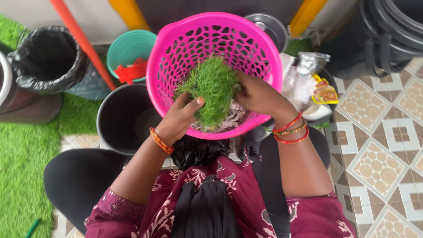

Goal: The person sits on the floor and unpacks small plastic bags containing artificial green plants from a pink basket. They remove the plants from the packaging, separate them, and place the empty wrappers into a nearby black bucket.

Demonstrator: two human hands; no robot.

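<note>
Over pink basket [176,53]: green herb bunch [213,88] gripped between left hand [183,115], right hand [257,93].

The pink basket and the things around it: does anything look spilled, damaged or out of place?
Nothing stands out. Both hands, left hand and right hand, hold the bunch of green herbs over the pink basket, which looks whole. No greens appear spilled on the tiled floor.

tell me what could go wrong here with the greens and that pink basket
1. The pink basket is tilted, so the bunch of greens might slide out.
2. Both the left hand and the right hand grip the bunch, none the basket, so it may tip toward the black bucket.
</note>
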